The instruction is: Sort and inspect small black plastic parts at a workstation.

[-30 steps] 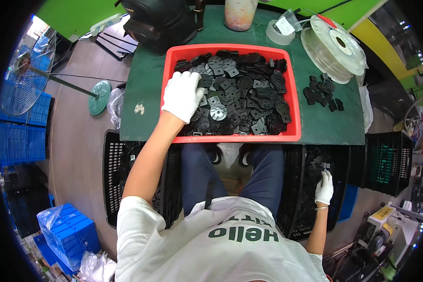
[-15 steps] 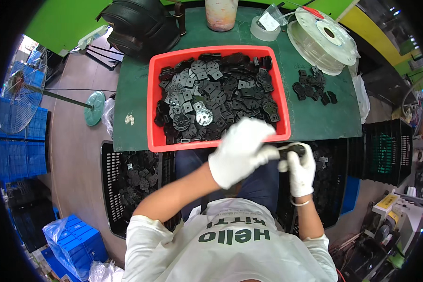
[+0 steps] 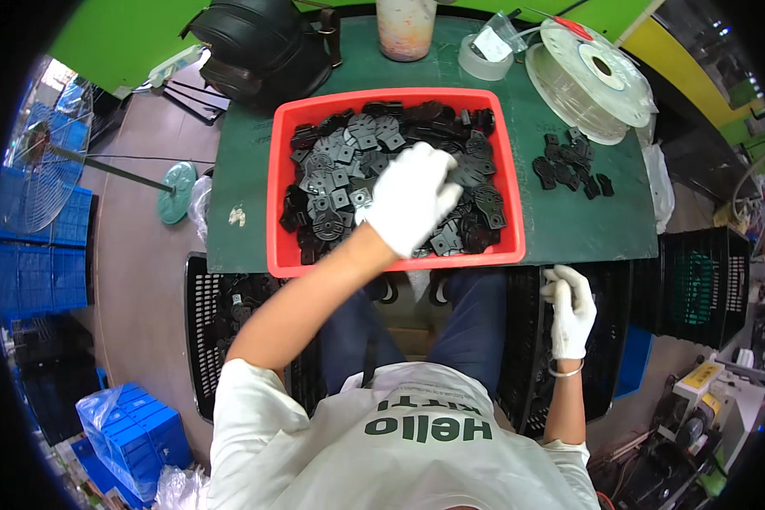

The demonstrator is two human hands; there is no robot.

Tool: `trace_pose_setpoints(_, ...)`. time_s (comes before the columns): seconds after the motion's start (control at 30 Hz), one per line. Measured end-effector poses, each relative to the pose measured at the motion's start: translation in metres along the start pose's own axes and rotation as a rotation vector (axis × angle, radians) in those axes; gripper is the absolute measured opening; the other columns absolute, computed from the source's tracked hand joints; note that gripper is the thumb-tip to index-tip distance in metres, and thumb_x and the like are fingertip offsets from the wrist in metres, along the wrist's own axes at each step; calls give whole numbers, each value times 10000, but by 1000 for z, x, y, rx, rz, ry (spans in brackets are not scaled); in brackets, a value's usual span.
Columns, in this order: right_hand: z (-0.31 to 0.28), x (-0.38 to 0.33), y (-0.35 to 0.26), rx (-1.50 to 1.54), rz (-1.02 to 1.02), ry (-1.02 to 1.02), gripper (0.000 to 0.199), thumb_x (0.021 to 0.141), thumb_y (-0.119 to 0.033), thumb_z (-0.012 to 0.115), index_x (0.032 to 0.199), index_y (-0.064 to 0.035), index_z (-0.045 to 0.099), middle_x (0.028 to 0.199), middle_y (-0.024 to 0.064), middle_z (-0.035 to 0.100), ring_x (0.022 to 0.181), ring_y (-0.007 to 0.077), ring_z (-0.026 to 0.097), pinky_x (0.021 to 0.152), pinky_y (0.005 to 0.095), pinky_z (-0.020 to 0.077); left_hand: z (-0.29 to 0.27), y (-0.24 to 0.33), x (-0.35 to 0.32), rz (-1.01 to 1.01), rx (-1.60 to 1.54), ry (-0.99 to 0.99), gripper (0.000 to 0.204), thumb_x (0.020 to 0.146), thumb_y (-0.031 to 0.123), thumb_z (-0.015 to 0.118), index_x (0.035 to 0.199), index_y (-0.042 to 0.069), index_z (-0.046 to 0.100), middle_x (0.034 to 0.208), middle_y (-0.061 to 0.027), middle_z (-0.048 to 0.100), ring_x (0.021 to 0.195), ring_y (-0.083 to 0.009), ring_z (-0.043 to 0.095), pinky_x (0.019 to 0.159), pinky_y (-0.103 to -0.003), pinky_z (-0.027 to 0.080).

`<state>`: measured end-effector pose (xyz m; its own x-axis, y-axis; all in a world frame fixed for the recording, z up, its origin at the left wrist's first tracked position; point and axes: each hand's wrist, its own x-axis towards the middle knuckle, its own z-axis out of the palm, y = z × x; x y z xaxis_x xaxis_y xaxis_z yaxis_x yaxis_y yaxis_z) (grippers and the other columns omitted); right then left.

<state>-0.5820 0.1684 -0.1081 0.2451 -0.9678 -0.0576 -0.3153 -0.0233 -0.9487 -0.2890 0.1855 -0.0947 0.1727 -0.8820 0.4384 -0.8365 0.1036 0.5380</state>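
A red tray (image 3: 275,183) on the green table holds a heap of flat black plastic parts (image 3: 361,161), each with a rounded end. My left hand (image 3: 410,202), in a white glove, reaches over this heap with thumb and fingers apart; no part shows in its grasp. Its fingertips are close to the parts, but contact cannot be made out. On the right, below the table edge, my gloved right hand (image 3: 572,313) hangs above a black crate (image 3: 618,340). Its fingers are loosely bent and apart, with nothing visible between them.
Several loose black parts (image 3: 569,161) lie on the green table (image 3: 246,170) right of the tray. Behind stand a black bag (image 3: 259,51), a stained cup (image 3: 405,30), a tape roll (image 3: 484,61) and a large spool (image 3: 582,85). Another black crate (image 3: 200,340) is at left.
My left hand has moved from beside my right hand up over the heap. The black part that my right hand held is gone from it, and that hand has shifted slightly right.
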Motion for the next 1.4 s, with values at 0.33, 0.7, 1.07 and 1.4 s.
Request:
trace_pose_setpoints(0.33, 23, -8, -6, 566, 207, -69, 412, 909, -302, 565, 1156, 13, 470, 1007, 174, 614, 826, 244, 644, 634, 317, 555, -19, 30, -23, 207, -111, -53, 369, 749, 291, 686, 972, 17, 576, 889, -149, 581, 812, -304, 582, 714, -377, 471)
trace_pose_setpoints(0.7, -82, 20, 72, -736, -206, 270, 331, 822, -122, 641, 1127, -14, 573, 1061, 139, 617, 970, 248, 600, 858, 348, 467, -30, -82, 31, -488, 435, -217, 649, 735, 419, 712, 1134, -18, 445, 978, -213, 607, 921, -363, 604, 793, -435, 485)
trace_pose_setpoints(1.07, 210, 160, -66, -543, -712, -323, 286, 864, -217, 568, 1053, -3, 569, 1016, 216, 629, 922, 324, 627, 817, 381, 494, -23, -92, 24, -568, 169, -51, 637, 695, 278, 750, 1183, 7, 442, 973, -188, 607, 933, -334, 599, 817, -399, 477)
trace_pose_setpoints(1.4, 244, 177, -72, -647, -332, -367, 466, 768, -406, 605, 1032, -22, 604, 996, 248, 623, 960, 380, 599, 840, 425, 474, -13, -104, 16, -569, -174, 48, 559, 706, 182, 733, 1174, 4, 483, 975, -151, 633, 873, -255, 625, 784, -342, 498)
